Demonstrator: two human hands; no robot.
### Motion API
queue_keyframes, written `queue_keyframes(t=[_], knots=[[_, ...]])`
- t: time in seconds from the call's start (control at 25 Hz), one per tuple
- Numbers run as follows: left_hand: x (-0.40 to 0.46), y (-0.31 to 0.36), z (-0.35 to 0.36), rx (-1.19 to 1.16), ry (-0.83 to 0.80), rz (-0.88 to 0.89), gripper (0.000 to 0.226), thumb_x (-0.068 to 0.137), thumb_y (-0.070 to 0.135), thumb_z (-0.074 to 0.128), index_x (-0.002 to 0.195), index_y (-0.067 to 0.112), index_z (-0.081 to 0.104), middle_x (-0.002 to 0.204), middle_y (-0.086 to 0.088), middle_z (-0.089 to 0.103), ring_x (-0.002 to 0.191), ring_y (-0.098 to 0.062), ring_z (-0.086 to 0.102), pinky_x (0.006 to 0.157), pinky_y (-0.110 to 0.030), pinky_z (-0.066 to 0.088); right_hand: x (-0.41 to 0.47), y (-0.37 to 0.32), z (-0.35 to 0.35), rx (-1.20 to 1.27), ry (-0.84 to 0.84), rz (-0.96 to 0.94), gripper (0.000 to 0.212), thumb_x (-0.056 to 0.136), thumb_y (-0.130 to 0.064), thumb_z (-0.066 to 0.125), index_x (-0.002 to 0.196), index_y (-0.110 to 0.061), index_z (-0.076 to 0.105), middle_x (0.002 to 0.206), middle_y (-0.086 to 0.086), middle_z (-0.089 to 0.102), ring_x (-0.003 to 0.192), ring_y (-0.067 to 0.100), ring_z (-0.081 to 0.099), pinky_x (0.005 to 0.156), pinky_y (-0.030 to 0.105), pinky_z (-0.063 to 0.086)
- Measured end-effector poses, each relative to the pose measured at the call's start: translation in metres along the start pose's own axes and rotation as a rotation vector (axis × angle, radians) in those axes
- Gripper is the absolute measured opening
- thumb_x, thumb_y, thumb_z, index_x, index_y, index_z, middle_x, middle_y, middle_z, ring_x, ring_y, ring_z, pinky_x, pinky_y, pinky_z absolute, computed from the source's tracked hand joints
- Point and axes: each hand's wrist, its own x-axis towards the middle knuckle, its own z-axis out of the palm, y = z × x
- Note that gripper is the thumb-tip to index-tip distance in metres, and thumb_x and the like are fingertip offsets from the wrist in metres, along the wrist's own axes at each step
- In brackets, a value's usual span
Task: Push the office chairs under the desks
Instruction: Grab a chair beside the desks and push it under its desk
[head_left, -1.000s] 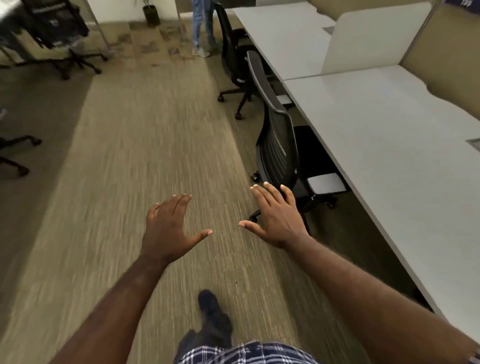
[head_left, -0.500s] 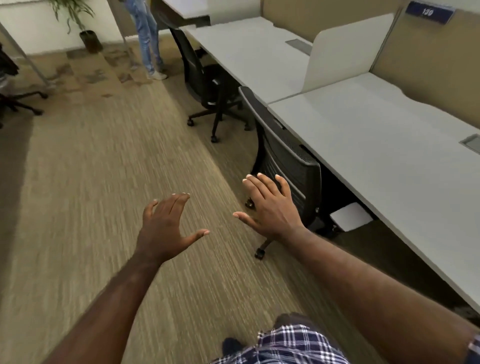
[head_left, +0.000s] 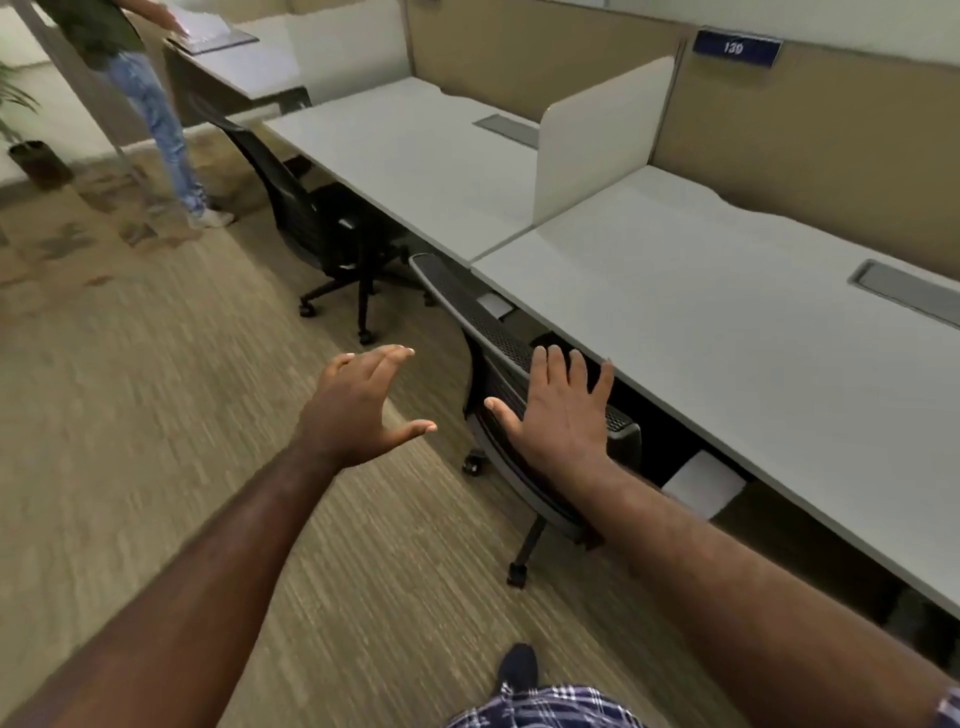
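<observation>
Bare, spread fingers lead both hands: the right hand (head_left: 563, 415) has closed in over the near office chair (head_left: 498, 332), while the left hand (head_left: 358, 405) hovers apart. Chair back sits close against the grey desk (head_left: 727, 322) at right, apparently tucked in; a second chair (head_left: 291, 192) waits farther along.

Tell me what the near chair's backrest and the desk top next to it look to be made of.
Near chair's backrest: black perforated mesh or plastic, going by the fine dot pattern; which one is unclear. Desk top: smooth matte pale grey, likely laminate, with an even surface and no visible grain.
</observation>
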Motion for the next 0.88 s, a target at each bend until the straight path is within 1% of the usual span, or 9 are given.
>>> queue_keyframes(t=[0.12, 0.24, 0.4, 0.48, 0.56, 0.64, 0.72, 0.8, 0.88], knots=[[0.044, -0.016, 0.008, -0.004, -0.038, 0.075, 0.097, 0.074, 0.08, 0.049, 0.143, 0.011, 0.045, 0.143, -0.007, 0.052, 0.131, -0.021, 0.048, 0.106, -0.046, 0.035, 0.011, 0.001, 0.0, 0.004, -0.044, 0.083, 0.102, 0.084, -0.082, 0.006, 0.153, -0.008, 0.02, 0.155, 0.014, 0.033, 0.14, 0.036, 0.031, 0.115, 0.061, 0.015], [0.08, -0.026, 0.018, 0.014, -0.069, 0.159, 0.098, 0.075, 0.08, 0.045, 0.147, 0.013, 0.041, 0.152, -0.006, 0.042, 0.14, -0.023, 0.037, 0.11, -0.049, 0.032, 0.012, -0.001, 0.0, 0.004, -0.028, 0.136, 0.1, 0.084, -0.082, 0.007, 0.143, -0.007, 0.037, 0.136, 0.014, 0.051, 0.121, 0.034, 0.049, 0.101, 0.052, 0.037], [0.131, -0.037, 0.033, 0.044, -0.092, 0.326, 0.094, 0.079, 0.078, 0.042, 0.148, 0.015, 0.041, 0.157, -0.003, 0.035, 0.147, -0.024, 0.026, 0.116, -0.051, 0.022, 0.017, -0.001, 0.001, 0.016, -0.023, 0.265, 0.095, 0.082, -0.085, 0.011, 0.12, -0.009, 0.053, 0.112, 0.012, 0.059, 0.101, 0.031, 0.055, 0.081, 0.044, 0.043], [0.153, -0.043, 0.042, 0.051, -0.154, 0.413, 0.091, 0.08, 0.079, 0.039, 0.144, 0.014, 0.047, 0.152, -0.005, 0.043, 0.144, -0.024, 0.031, 0.118, -0.05, 0.02, 0.019, 0.001, 0.001, -0.002, -0.032, 0.308, 0.099, 0.078, -0.09, 0.012, 0.115, -0.009, 0.057, 0.109, 0.012, 0.058, 0.098, 0.03, 0.054, 0.077, 0.043, 0.044], [0.175, -0.052, 0.05, 0.002, -0.209, 0.466, 0.091, 0.079, 0.082, 0.039, 0.139, 0.014, 0.052, 0.143, -0.007, 0.053, 0.136, -0.026, 0.042, 0.116, -0.049, 0.025, 0.021, 0.003, -0.001, -0.005, -0.024, 0.362, 0.101, 0.075, -0.093, 0.017, 0.109, -0.008, 0.06, 0.105, 0.012, 0.057, 0.095, 0.03, 0.054, 0.074, 0.042, 0.045], [0.201, -0.058, 0.054, -0.051, -0.285, 0.517, 0.094, 0.072, 0.087, 0.044, 0.132, 0.015, 0.058, 0.131, -0.008, 0.06, 0.121, -0.028, 0.052, 0.108, -0.045, 0.036, 0.022, 0.003, -0.002, -0.007, -0.007, 0.393, 0.101, 0.072, -0.096, 0.019, 0.104, -0.009, 0.06, 0.102, 0.012, 0.058, 0.092, 0.029, 0.054, 0.072, 0.042, 0.045], [0.225, -0.059, 0.058, -0.022, -0.346, 0.613, 0.097, 0.063, 0.092, 0.042, 0.119, 0.016, 0.063, 0.114, -0.007, 0.064, 0.105, -0.029, 0.059, 0.093, -0.041, 0.045, 0.021, 0.001, 0.0, -0.012, -0.005, 0.411, 0.101, 0.069, -0.097, 0.018, 0.099, -0.01, 0.06, 0.098, 0.011, 0.059, 0.087, 0.027, 0.053, 0.07, 0.041, 0.044], [0.24, -0.058, 0.063, -0.014, -0.339, 0.697, 0.097, 0.058, 0.099, 0.035, 0.103, 0.018, 0.064, 0.098, -0.003, 0.063, 0.091, -0.027, 0.06, 0.078, -0.04, 0.048, 0.019, 0.001, -0.001, -0.009, -0.006, 0.436, 0.101, 0.067, -0.098, 0.014, 0.094, -0.012, 0.058, 0.094, 0.009, 0.058, 0.082, 0.024, 0.05, 0.067, 0.039, 0.041], [0.251, -0.054, 0.067, -0.048, -0.297, 0.746, 0.093, 0.056, 0.101, 0.034, 0.092, 0.02, 0.062, 0.09, -0.001, 0.061, 0.085, -0.026, 0.06, 0.07, -0.037, 0.047, 0.019, 0.003, -0.003, -0.012, -0.002, 0.473, 0.098, 0.066, -0.099, 0.013, 0.09, -0.014, 0.056, 0.09, 0.006, 0.057, 0.077, 0.02, 0.044, 0.064, 0.036, 0.037]])
